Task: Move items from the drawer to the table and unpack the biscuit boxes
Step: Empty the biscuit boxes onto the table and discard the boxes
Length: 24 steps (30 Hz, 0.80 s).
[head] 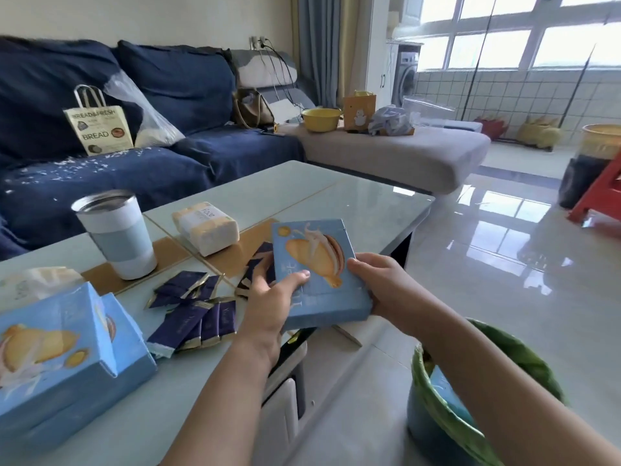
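I hold a light blue biscuit box [317, 274] with a biscuit picture above the front edge of the glass table [369, 203]. My left hand [268, 299] grips its left side with the thumb on top. Its right side sits in my right hand [376, 284]. Several dark blue biscuit packets [198, 311] lie loose on the table just left of the box. Two more blue biscuit boxes [64, 354] lie at the near left of the table. The drawer [285, 391] under the table edge stands partly open below my left arm.
A white and blue tumbler [116, 233], a tissue pack [206, 228] and a crumpled wrapper [33, 277] are on the table. A green-lined bin [463, 408] stands at the lower right on the floor. A blue sofa [151, 129] lies behind, a red stool [601, 196] far right.
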### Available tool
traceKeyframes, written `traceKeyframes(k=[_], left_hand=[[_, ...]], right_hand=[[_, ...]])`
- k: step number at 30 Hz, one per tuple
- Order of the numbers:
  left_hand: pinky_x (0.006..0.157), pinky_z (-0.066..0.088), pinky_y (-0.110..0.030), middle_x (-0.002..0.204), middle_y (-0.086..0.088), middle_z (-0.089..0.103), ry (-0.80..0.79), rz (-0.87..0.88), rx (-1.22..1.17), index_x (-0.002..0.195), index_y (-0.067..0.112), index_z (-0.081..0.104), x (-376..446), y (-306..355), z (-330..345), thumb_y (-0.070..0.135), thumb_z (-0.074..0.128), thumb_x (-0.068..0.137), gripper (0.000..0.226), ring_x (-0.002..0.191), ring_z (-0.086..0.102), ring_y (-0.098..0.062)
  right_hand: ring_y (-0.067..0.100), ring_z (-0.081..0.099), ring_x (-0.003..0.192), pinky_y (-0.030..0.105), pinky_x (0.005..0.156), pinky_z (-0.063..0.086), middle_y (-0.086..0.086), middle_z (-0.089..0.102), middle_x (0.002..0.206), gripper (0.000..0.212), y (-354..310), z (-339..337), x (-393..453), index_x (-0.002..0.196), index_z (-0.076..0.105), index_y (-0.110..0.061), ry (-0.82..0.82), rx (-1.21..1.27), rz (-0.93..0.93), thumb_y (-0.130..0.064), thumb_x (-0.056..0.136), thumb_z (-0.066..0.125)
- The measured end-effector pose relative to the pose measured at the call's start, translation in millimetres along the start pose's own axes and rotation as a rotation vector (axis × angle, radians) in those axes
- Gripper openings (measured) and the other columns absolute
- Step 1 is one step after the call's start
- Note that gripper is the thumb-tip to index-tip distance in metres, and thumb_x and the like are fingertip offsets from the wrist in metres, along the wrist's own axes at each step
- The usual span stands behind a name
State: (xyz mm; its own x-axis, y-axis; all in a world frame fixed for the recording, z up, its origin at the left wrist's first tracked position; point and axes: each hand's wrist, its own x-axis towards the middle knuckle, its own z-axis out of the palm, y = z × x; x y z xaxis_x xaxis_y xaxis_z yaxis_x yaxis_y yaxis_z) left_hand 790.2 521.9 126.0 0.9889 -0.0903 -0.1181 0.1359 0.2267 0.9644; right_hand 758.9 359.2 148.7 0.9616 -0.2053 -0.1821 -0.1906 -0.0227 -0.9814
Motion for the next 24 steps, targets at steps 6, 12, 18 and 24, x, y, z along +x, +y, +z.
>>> traceKeyframes(k=[6, 12, 18, 24], left_hand=[[0.06, 0.058, -0.03, 0.105, -0.01, 0.068, -0.228, -0.082, 0.256, 0.126, 0.029, 0.043, 1, -39, 57, 0.013, 0.069, 0.085, 0.051, 0.085, 0.07, -0.025], [0.087, 0.055, -0.036, 0.113, 0.001, 0.063, -0.423, -0.106, 0.562, 0.135, 0.023, 0.038, 0, -99, 105, 0.017, 0.071, 0.083, 0.062, 0.101, 0.064, -0.017], [0.093, 0.049, -0.032, 0.125, 0.005, 0.059, -0.567, -0.11, 0.69, 0.141, 0.03, 0.034, 4, -151, 141, 0.024, 0.071, 0.084, 0.068, 0.113, 0.057, -0.016], [0.101, 0.048, -0.046, 0.135, 0.005, 0.053, -0.578, -0.094, 0.724, 0.146, 0.034, 0.025, 8, -201, 188, 0.029, 0.069, 0.082, 0.077, 0.122, 0.054, -0.021]], right_hand=[[0.031, 0.063, 0.081, 0.041, 0.073, 0.055, 0.018, 0.06, 0.095, 0.018, 35, -77, -12, 0.109, 0.06, 0.0, 0.047, 0.006, 0.248, -0.009, 0.096, 0.052], [0.033, 0.068, 0.087, 0.045, 0.083, 0.056, 0.022, 0.066, 0.097, 0.033, 74, -150, -21, 0.116, 0.057, 0.004, 0.049, -0.18, 0.383, -0.012, 0.088, 0.065], [0.037, 0.07, 0.095, 0.05, 0.09, 0.055, 0.023, 0.07, 0.109, 0.024, 108, -195, -23, 0.107, 0.063, -0.001, 0.09, -0.222, 0.454, -0.012, 0.086, 0.071], [0.032, 0.071, 0.084, 0.039, 0.072, 0.061, 0.018, 0.071, 0.096, 0.019, 139, -227, -20, 0.103, 0.062, -0.005, 0.211, -0.233, 0.469, -0.009, 0.086, 0.068]])
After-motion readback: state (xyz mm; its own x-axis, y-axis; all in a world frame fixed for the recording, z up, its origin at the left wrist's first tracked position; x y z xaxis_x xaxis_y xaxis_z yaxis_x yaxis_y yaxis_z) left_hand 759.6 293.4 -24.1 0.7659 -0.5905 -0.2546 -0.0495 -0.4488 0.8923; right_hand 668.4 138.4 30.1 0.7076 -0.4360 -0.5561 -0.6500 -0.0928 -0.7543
